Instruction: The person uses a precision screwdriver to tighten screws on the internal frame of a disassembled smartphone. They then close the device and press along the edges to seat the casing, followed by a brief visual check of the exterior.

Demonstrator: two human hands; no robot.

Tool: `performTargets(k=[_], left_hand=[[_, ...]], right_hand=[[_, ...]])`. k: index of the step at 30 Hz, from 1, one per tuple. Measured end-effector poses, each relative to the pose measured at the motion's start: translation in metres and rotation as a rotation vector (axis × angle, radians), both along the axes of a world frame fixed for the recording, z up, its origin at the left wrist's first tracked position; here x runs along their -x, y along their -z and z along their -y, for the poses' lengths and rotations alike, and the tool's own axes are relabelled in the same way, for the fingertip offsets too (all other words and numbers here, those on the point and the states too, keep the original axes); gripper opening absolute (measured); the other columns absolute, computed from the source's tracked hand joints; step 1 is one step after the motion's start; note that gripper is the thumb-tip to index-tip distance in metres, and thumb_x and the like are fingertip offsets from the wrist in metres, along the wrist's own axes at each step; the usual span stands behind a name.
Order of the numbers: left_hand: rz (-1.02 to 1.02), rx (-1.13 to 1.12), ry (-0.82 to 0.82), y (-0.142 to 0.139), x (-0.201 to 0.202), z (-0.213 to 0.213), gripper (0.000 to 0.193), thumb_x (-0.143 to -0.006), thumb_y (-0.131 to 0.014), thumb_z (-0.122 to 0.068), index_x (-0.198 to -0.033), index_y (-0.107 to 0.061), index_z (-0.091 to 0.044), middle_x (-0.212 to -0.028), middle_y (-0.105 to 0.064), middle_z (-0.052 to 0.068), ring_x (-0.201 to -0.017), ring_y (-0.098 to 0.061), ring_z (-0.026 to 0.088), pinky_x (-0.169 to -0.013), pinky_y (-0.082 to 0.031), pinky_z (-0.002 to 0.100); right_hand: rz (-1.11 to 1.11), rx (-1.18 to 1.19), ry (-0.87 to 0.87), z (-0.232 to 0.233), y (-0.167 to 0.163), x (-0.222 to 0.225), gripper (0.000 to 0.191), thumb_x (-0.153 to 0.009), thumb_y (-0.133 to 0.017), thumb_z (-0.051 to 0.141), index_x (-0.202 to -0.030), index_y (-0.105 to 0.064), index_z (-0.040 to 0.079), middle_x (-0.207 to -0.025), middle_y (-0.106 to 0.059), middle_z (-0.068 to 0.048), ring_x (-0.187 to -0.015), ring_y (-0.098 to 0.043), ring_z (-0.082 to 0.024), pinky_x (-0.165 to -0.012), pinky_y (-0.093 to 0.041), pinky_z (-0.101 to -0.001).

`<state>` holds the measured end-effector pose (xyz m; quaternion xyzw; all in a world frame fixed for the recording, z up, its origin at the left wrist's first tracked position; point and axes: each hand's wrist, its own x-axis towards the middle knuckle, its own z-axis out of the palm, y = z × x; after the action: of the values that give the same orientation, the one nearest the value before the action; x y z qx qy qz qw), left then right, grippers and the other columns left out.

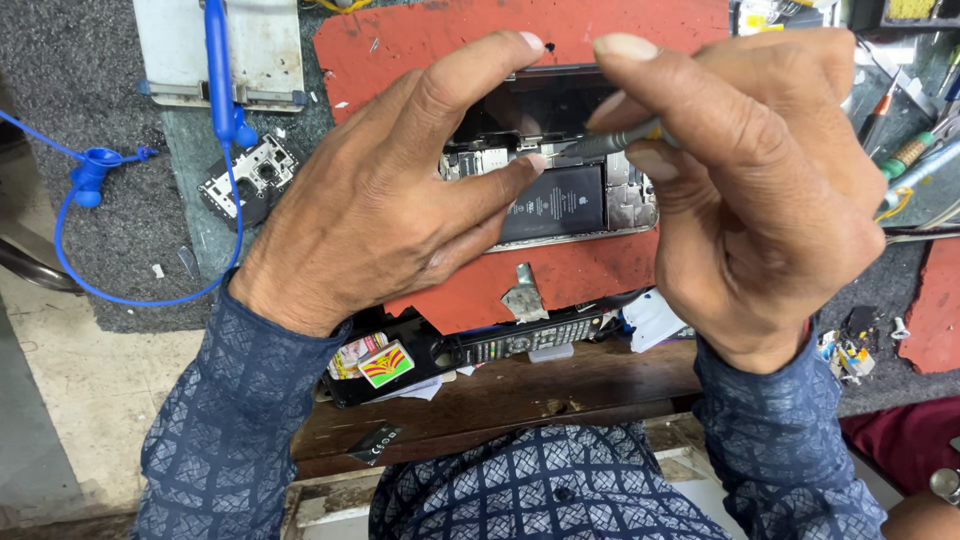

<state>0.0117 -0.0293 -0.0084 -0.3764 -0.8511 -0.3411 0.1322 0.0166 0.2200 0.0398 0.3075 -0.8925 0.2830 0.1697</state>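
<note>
Two hands: left (380, 190) on phone (560, 195), right (760, 190) gripping tool (610, 143).

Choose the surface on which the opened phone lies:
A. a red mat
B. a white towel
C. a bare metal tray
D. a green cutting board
A: the opened phone, with its black battery exposed, rests on a worn red mat between the left hand and the right hand.

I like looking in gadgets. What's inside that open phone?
Inside the phone you can see a black battery and small metal parts beside it. The left hand and right hand, which holds a thin tool, cover the rest.
</note>
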Motion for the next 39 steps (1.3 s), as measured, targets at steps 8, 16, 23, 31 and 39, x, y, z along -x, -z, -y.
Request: performTargets(k=[8,16,23,31,39], left_hand=[[0.021,-0.037,0.022,-0.002,0.001,-0.002,0.022,-0.096,-0.084,-0.012,-0.116,-0.075,-0.008,-0.150,-0.038,0.009,-0.129,-0.058,0.029,-0.107,-0.056,0.039],[0.081,-0.017,0.037,0.003,0.004,-0.001,0.027,-0.097,-0.086,-0.013,-0.121,-0.075,-0.006,-0.153,-0.040,0.010,-0.123,-0.063,0.026,-0.091,-0.060,0.035],[0.084,-0.058,0.050,0.004,0.004,-0.002,0.024,-0.099,-0.084,-0.012,-0.115,-0.068,-0.004,-0.150,-0.037,0.009,-0.123,-0.062,0.027,-0.095,-0.060,0.034],[0.097,-0.011,0.006,0.004,0.005,-0.006,0.024,-0.101,-0.083,-0.012,-0.112,-0.063,-0.004,-0.150,-0.038,0.008,-0.113,-0.065,0.023,-0.092,-0.061,0.033],[0.110,-0.034,0.022,0.000,0.006,-0.006,0.021,-0.101,-0.085,-0.013,-0.102,-0.068,-0.001,-0.152,-0.039,0.009,-0.120,-0.065,0.026,-0.094,-0.060,0.035]], right_hand=[[0.107,-0.002,-0.055,-0.008,0.011,-0.003,0.050,-0.100,-0.075,-0.003,-0.145,-0.056,0.004,-0.115,-0.070,-0.008,-0.094,-0.060,-0.021,-0.088,-0.047,-0.0299],[0.041,0.552,0.235,-0.036,0.040,-0.034,0.020,-0.119,-0.060,0.011,-0.133,-0.061,-0.003,-0.118,-0.068,-0.012,-0.088,-0.063,-0.020,-0.081,-0.056,-0.0299],[0.118,0.653,0.281,-0.077,0.070,-0.024,0.029,-0.126,-0.048,0.016,-0.131,-0.061,-0.009,-0.120,-0.066,-0.013,-0.091,-0.069,-0.021,-0.084,-0.062,-0.0329],[0.085,0.651,0.310,-0.052,0.064,-0.021,0.012,-0.124,-0.062,0.004,-0.130,-0.053,-0.001,-0.123,-0.067,-0.015,-0.088,-0.067,-0.019,-0.077,-0.063,-0.0311],[0.222,0.433,0.110,-0.002,0.049,-0.045,0.060,-0.119,-0.061,-0.010,-0.148,-0.014,0.014,-0.118,-0.066,-0.018,-0.097,-0.075,-0.022,-0.087,-0.066,-0.0276]])
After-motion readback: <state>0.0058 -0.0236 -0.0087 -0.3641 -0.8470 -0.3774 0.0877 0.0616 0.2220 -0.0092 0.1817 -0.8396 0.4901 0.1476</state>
